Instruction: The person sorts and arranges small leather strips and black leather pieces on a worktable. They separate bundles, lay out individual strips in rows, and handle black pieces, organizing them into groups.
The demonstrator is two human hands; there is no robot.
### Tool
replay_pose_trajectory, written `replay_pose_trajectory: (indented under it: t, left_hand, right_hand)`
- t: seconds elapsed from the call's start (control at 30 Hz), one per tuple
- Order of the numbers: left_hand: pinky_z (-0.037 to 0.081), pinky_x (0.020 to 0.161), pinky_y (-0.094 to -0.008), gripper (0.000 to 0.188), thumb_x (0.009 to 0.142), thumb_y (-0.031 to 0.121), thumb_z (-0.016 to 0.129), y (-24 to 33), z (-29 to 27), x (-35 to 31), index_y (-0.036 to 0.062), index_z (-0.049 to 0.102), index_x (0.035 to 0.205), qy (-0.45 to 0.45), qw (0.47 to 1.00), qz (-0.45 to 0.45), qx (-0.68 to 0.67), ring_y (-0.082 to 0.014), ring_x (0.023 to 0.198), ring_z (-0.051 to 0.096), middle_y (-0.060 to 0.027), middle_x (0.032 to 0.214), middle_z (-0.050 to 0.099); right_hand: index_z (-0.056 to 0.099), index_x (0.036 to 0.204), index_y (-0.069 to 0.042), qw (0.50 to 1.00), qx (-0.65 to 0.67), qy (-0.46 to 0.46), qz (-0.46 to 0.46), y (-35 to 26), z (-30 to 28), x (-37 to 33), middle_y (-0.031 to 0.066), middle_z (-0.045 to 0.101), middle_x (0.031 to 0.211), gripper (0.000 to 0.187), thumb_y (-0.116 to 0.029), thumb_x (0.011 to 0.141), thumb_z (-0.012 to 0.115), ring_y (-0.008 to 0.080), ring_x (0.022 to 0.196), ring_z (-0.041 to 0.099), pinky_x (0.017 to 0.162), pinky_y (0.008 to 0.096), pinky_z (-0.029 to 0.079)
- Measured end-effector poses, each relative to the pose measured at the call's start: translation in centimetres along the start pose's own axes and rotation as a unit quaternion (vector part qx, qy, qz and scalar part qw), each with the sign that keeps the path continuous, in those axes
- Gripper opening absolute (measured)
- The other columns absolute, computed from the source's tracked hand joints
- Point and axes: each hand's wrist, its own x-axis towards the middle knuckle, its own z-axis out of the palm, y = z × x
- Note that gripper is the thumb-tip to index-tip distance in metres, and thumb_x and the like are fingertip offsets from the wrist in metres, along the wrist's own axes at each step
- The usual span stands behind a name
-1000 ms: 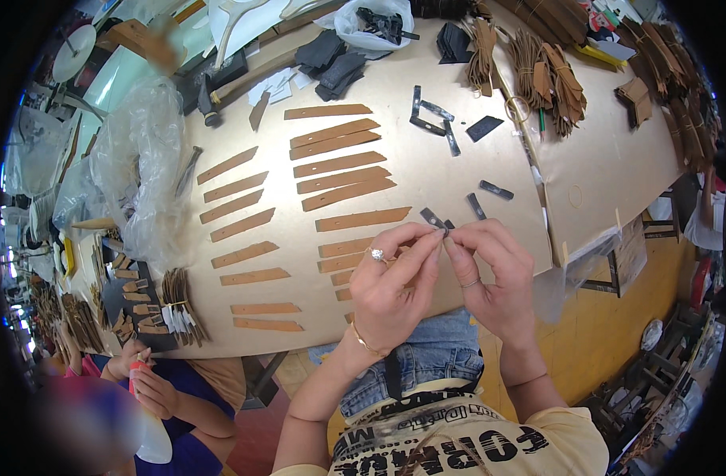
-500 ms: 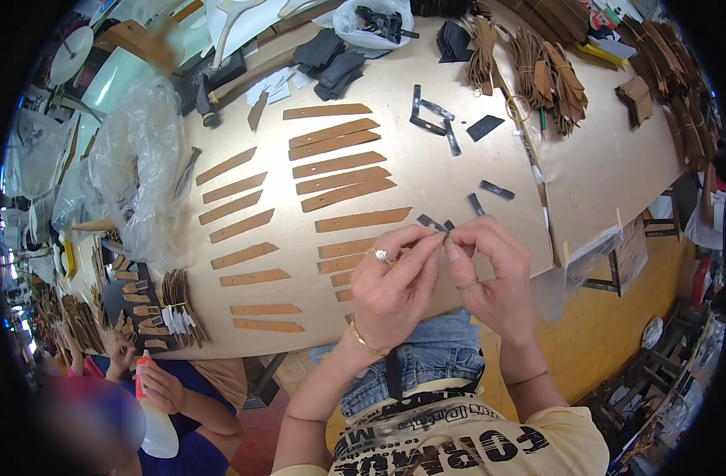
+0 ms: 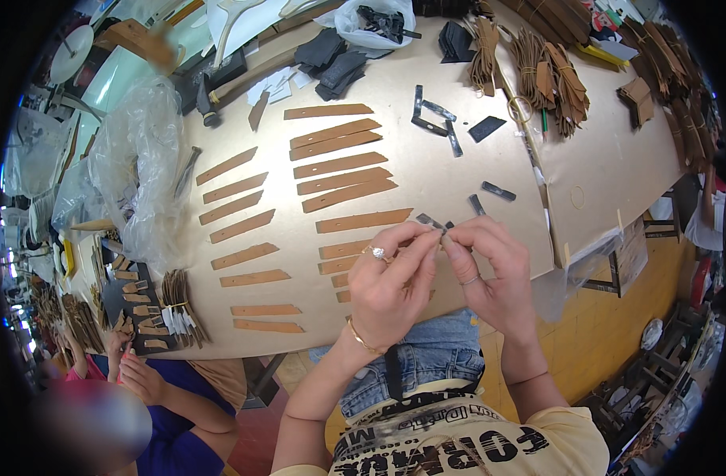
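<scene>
My left hand [image 3: 389,279] and my right hand [image 3: 490,268] meet fingertip to fingertip above the near edge of the table. Both are closed in a pinch on a small black strip [image 3: 429,220], mostly covered by the fingers. Just beyond them lie two more short black strips [image 3: 498,191]. To the left, brown leather strips with slanted ends [image 3: 364,220] are laid out in two columns. Some strips of the nearer column are partly hidden behind my left hand.
Further back are loose black strips [image 3: 437,109] and a black slanted piece [image 3: 486,128]. Bundles of brown strips [image 3: 565,83] lie at the back right. A hammer [image 3: 205,103], black sheet pieces [image 3: 341,73] and clear plastic [image 3: 137,151] sit left. A co-worker's hand [image 3: 143,379] is at lower left.
My hands stay pinched together, with only slight finger movement. At lower left, the co-worker's white bottle with a red top has gone from sight, and their hands have shifted upward.
</scene>
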Motion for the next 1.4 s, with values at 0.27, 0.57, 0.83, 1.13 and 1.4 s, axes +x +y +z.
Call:
replay_pose_trajectory:
  t: [0.27,0.57,0.83,1.13,1.4]
  left_hand:
    - [0.054,0.062,-0.0281,0.018,0.080,-0.005,0.072,-0.5,-0.2,0.3,-0.0011,0.071,0.098,-0.014,0.999,0.000,-0.032,-0.0199,0.075,0.067,-0.0107,0.097,0.067]
    - [0.051,0.061,-0.0283,0.017,0.078,-0.002,0.074,-0.9,-0.4,0.4,0.0002,0.071,0.095,-0.026,0.999,0.021,-0.003,-0.0189,0.072,0.065,-0.0081,0.094,0.068]
    - [0.052,0.062,-0.0293,0.018,0.076,-0.004,0.074,-0.8,0.0,0.3,0.0006,0.070,0.093,-0.017,1.000,0.026,0.001,-0.0205,0.073,0.066,-0.0086,0.094,0.068]
    - [0.052,0.067,-0.0253,0.013,0.084,-0.002,0.069,-0.4,0.0,0.0,-0.0009,0.072,0.097,-0.020,0.982,-0.130,-0.138,-0.0158,0.075,0.066,-0.0099,0.095,0.069]
    - [0.046,0.061,-0.0234,0.012,0.085,0.000,0.068,-3.0,-0.8,2.3,0.0003,0.073,0.096,0.073,0.985,-0.124,-0.094,-0.0098,0.066,0.056,-0.0094,0.098,0.070]
  right_hand:
    - [0.064,0.094,-0.002,1.000,-0.006,-0.012,-0.003,-0.1,-0.3,0.2,0.0075,0.065,0.087,0.007,-0.005,0.088,0.066,0.0235,0.077,0.060,0.074,0.0327,0.041]
    - [0.065,0.089,0.000,1.000,0.006,-0.018,0.013,-0.3,-0.5,0.5,0.0085,0.065,0.082,0.007,-0.006,0.087,0.068,0.0228,0.076,0.060,0.075,0.0311,0.042]
    - [0.063,0.085,-0.001,0.999,0.040,-0.011,0.028,0.1,-0.3,0.5,0.0074,0.064,0.079,0.005,-0.005,0.085,0.066,0.0215,0.074,0.060,0.076,0.0314,0.041]
    - [0.061,0.080,-0.003,1.000,0.019,0.008,0.013,0.1,0.0,0.9,0.0053,0.061,0.076,0.005,-0.006,0.081,0.065,0.0196,0.070,0.054,0.075,0.0315,0.040]
    - [0.064,0.082,-0.004,0.993,0.035,0.101,0.042,2.5,-1.6,1.5,0.0049,0.061,0.073,0.004,-0.008,0.082,0.066,0.0193,0.066,0.057,0.071,0.0306,0.041]
